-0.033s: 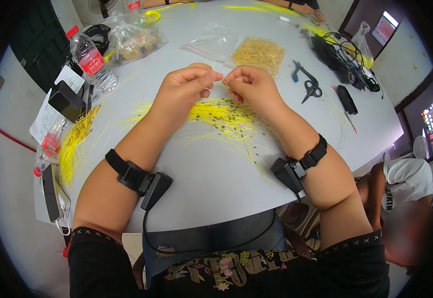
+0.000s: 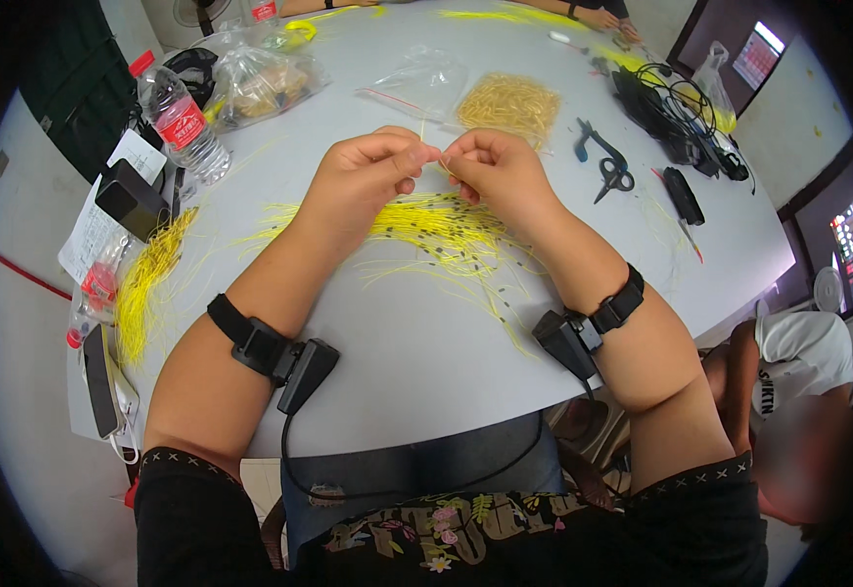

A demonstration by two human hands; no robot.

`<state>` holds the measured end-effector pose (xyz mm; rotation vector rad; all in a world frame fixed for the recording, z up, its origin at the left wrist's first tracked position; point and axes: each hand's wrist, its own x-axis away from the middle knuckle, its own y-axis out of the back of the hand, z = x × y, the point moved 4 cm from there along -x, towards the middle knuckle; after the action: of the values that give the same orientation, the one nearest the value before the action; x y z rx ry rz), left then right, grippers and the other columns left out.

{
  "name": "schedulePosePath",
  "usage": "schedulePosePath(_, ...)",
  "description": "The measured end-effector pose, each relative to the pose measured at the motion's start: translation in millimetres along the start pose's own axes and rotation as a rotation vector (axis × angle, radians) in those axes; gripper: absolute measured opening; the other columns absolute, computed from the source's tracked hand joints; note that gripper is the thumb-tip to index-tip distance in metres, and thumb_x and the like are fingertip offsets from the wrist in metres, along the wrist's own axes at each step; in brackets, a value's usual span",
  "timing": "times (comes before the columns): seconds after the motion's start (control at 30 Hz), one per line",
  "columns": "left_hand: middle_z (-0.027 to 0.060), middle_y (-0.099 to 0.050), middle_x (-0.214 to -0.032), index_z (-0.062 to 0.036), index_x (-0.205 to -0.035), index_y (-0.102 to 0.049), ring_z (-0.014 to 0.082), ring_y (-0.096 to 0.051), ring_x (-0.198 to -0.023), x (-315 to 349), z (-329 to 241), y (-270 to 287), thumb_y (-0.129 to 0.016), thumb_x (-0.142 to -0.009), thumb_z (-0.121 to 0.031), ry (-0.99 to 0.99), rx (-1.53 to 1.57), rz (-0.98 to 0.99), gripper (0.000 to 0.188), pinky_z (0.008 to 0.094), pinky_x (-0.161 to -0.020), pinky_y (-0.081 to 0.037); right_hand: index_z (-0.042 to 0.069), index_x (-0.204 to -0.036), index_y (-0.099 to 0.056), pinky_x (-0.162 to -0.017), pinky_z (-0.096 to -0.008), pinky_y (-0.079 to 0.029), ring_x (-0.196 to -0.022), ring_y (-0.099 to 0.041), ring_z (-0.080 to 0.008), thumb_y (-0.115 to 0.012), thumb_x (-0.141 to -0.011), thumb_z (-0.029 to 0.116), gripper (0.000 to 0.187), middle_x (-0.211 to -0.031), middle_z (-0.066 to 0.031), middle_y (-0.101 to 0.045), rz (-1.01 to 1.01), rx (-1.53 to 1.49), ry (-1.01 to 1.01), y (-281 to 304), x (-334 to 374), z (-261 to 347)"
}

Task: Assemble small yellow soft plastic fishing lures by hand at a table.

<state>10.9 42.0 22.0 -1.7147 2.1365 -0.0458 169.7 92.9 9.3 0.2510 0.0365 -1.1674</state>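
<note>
Over the middle of the table, my left hand [image 2: 369,174] and my right hand [image 2: 501,176] meet fingertip to fingertip, both pinched closed. A thin pale-yellow line [image 2: 422,129] sticks up from the left fingers and seems to run between the two pinches. Whatever else lies between the fingertips is too small to make out. Beneath my hands spreads a bundle of yellow lines [image 2: 436,230] dotted with small dark beads. Just beyond my right hand lies a heap of small gold-coloured pieces [image 2: 510,106] on clear plastic.
A clear plastic bag [image 2: 416,80] lies beyond my hands. To the right are black scissors [image 2: 614,178], a black-handled tool [image 2: 683,198] and tangled black cables [image 2: 676,112]. At left stand a water bottle [image 2: 182,122] and a black box [image 2: 133,201], near more yellow strands [image 2: 147,284].
The fingertips have shifted very slightly, and the pale line above my left fingers shows more clearly. Everything else stays put.
</note>
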Motion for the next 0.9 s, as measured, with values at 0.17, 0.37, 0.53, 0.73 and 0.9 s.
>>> schedulePosePath(0.17,0.0015,-0.056,-0.091,-0.0025,-0.086,-0.066,0.01,-0.049,-0.077,0,3,3,-0.066,-0.085,-0.013,0.005,-0.016,0.088,0.01,0.023,-0.069,-0.041,0.002,-0.081,-0.062,-0.048,-0.0221,-0.04,-0.052,-0.052,-0.0073,-0.066,-0.083,0.014,0.012,-0.064,-0.0008,-0.058,0.0,0.0,0.001,0,-1,-1)
schedulePosePath(0.37,0.0032,-0.059,-0.093,-0.0049,-0.088,-0.063,0.0113,-0.053,-0.083,3,-2,-3,-0.062,-0.089,-0.015,0.096,0.069,0.06,0.01,0.0244,-0.075,-0.042,0.001,-0.081,-0.062,-0.049,-0.0227,-0.041,-0.053,-0.053,-0.0078,-0.066,-0.082,0.013,0.013,-0.064,-0.0016,-0.059,-0.012,0.007,-0.012,3,-3,-7)
schedulePosePath(0.53,0.0012,-0.061,-0.081,-0.0047,-0.086,-0.063,0.008,-0.054,-0.075,2,4,2,-0.059,-0.09,-0.017,0.141,-0.123,0.028,0.013,0.0216,-0.069,-0.043,0.0,-0.08,-0.062,-0.049,-0.0234,-0.042,-0.053,-0.054,-0.0085,-0.066,-0.081,0.013,0.013,-0.063,-0.0024,-0.06,-0.051,-0.001,-0.007,4,-3,-6)
schedulePosePath(0.73,-0.0013,-0.062,-0.074,-0.0027,-0.082,-0.066,0.0047,-0.053,-0.067,5,12,-11,-0.061,-0.088,-0.017,0.111,-0.416,0.135,0.017,0.0196,-0.06,-0.042,0.0,-0.083,-0.063,-0.052,-0.0235,-0.046,-0.056,-0.058,-0.0096,-0.065,-0.081,0.011,0.011,-0.066,-0.0042,-0.063,-0.031,-0.012,-0.017,2,-2,-5)
schedulePosePath(0.9,-0.0016,-0.059,-0.07,-0.0029,-0.081,-0.067,0.0045,-0.051,-0.064,4,14,-5,-0.061,-0.086,-0.016,0.166,-0.503,0.104,0.015,0.0189,-0.057,-0.039,-0.001,-0.087,-0.064,-0.057,-0.0234,-0.051,-0.061,-0.062,-0.011,-0.062,-0.082,0.009,0.012,-0.071,-0.006,-0.064,0.009,-0.076,-0.042,0,-1,-5)
